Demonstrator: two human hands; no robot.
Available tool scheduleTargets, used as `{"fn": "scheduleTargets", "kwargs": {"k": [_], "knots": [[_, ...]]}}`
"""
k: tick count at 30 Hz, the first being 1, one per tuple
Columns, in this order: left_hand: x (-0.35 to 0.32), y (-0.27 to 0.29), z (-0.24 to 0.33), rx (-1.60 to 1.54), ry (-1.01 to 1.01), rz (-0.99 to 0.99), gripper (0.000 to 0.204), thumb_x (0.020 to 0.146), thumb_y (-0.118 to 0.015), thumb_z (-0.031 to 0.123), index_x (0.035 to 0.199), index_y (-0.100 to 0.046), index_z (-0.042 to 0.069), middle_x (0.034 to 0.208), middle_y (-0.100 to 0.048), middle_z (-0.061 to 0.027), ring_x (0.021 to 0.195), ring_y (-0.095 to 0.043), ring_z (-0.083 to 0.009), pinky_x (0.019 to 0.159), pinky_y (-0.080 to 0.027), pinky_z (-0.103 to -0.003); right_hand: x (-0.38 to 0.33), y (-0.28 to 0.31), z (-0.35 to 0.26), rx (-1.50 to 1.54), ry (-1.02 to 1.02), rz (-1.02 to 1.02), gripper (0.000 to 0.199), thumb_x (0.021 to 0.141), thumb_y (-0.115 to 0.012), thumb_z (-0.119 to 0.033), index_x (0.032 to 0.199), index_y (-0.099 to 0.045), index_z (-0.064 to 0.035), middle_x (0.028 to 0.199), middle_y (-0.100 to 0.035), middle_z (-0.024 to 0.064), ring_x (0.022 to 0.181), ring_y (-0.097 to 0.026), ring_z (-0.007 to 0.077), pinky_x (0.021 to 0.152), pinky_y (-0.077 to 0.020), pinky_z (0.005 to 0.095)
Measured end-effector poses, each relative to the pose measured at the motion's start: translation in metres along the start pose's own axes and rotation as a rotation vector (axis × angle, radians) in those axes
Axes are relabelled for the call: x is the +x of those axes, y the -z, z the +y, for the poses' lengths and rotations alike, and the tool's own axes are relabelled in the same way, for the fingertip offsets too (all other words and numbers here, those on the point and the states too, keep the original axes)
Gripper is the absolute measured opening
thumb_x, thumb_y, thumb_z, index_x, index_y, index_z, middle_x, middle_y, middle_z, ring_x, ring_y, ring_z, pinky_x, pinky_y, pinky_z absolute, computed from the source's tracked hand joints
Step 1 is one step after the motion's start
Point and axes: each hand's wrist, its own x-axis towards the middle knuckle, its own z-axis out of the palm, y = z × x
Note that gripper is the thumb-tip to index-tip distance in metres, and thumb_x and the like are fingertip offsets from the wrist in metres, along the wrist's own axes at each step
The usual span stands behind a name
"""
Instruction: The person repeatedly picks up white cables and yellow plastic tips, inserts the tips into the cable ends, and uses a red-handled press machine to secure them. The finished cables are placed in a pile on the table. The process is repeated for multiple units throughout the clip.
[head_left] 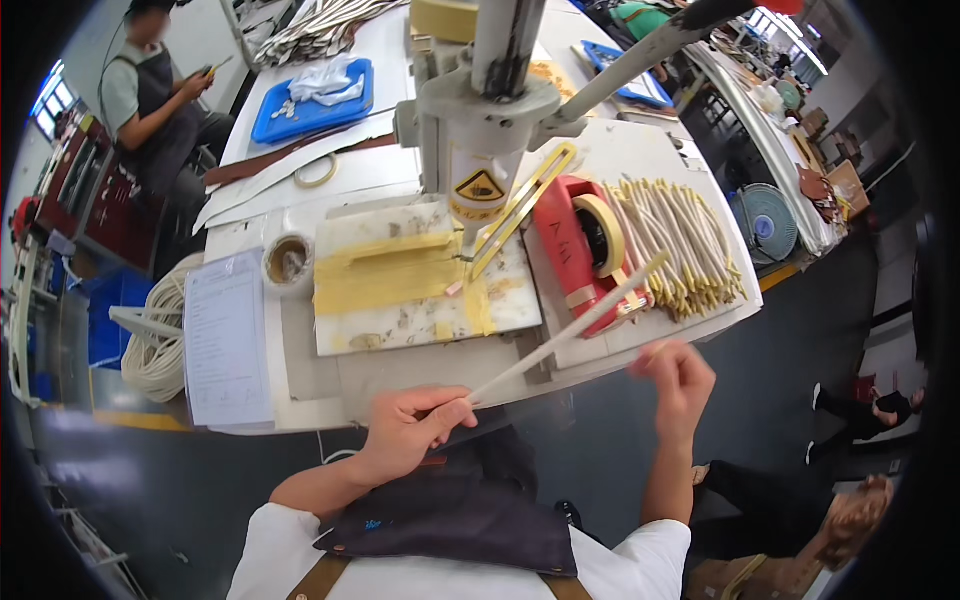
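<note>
the thumb and fingers of the left hand (415,425), at the lower middle of the frame, are pinched around the lower end of a pale cord (570,333). the cord slants up to the right from that grip, its far end crossing in front of a red tape dispenser (560,235) right of centre. the right hand (682,380) is raised at the lower right, apart from the cord, its fingers curled in; they are blurred, so i cannot tell whether they hold anything. the dispenser carries a roll of yellowish tape (612,225), and just right of it lies a bundle of pale cords (680,250) with yellow ends. left of the dispenser, a white board (420,328) patched with yellow tape (385,285) sits under a grey hand press (480,110) at the upper middle. further left on the table (370,375) are a clear roll of tape (290,262) and a printed sheet (228,340), with a coil of white cord (158,350) beside the sheet. a blue tray (268,128) lies at the upper left, and beyond it a co-worker (150,105) holds something small.
</note>
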Motion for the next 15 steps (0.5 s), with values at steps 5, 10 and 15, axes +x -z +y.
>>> {"fn": "scheduleTargets", "kwargs": {"k": [5, 10, 15], "knots": [[-0.001, -0.01, 0.008, 0.066, -0.047, -0.056, 0.023, 0.102, -0.067, 0.012, 0.119, -0.073, 0.0, 0.092, -0.071, -0.0026, 0.072, -0.058, -0.0038, 0.063, -0.047, -0.019, -0.005, -0.07, -0.025, -0.157, 0.287, -0.354, 0.012, 0.085, -0.08, -0.008, 0.08, -0.069, -0.0039, 0.078, -0.071, 0.0051, 0.063, -0.069, 0.0149, 0.054, -0.0526, 0.0265], [-0.004, -0.018, -0.001, -0.03, -0.135, -0.045, 0.022, 0.098, -0.069, 0.005, 0.119, -0.073, -0.001, 0.101, -0.072, -0.0065, 0.081, -0.063, -0.0064, 0.069, -0.051, -0.021, -0.002, -0.087, -0.027, -0.195, 0.257, -0.339, 0.015, 0.087, -0.08, -0.01, 0.079, -0.069, -0.0034, 0.071, -0.07, 0.0061, 0.055, -0.069, 0.0154, 0.047, -0.05, 0.0267], [-0.004, -0.013, -0.004, 0.063, -0.233, -0.017, 0.023, 0.096, -0.069, 0.001, 0.119, -0.073, -0.001, 0.105, -0.074, -0.01, 0.089, -0.068, -0.0109, 0.076, -0.055, -0.024, -0.005, -0.096, -0.024, -0.184, 0.224, -0.303, 0.018, 0.085, -0.08, -0.007, 0.076, -0.067, -0.0004, 0.069, -0.07, 0.0092, 0.056, -0.068, 0.0151, 0.051, -0.0507, 0.026]]}}
